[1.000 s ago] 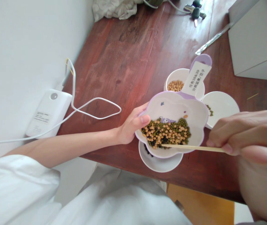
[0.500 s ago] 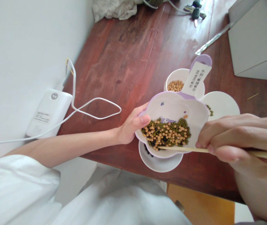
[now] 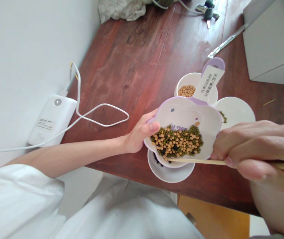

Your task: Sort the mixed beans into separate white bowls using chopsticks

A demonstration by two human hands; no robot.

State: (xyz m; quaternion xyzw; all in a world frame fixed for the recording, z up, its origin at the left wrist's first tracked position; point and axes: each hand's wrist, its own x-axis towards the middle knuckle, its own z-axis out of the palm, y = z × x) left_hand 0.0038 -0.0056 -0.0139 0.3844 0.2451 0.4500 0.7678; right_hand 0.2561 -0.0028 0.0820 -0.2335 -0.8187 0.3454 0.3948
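Lying by the left edge of the tabletop (image 3: pixel 137 76): power bank (image 3: pixel 52 122), white cable (image 3: pixel 107 125) looped beside it
Left hand (image 3: pixel 143 131): fingers grasping the purple-rimmed bowl (image 3: pixel 184 114) at its left side, thumb over the rim
Purple-rimmed bowl: near the tabletop's near edge, holding mixed beans (image 3: pixel 179 142), tan, green and black
Black beans (image 3: pixel 157 161): in the near bowl (image 3: pixel 171 175), partly hidden
Tan beans (image 3: pixel 186 90): in the far bowl (image 3: pixel 187 79)
Green beans (image 3: pixel 223 117): in the right bowl (image 3: pixel 241 109)
Right hand (image 3: pixel 258 149): fingers clenched around a pale stick (image 3: pixel 204 161), tip inside the purple-rimmed bowl
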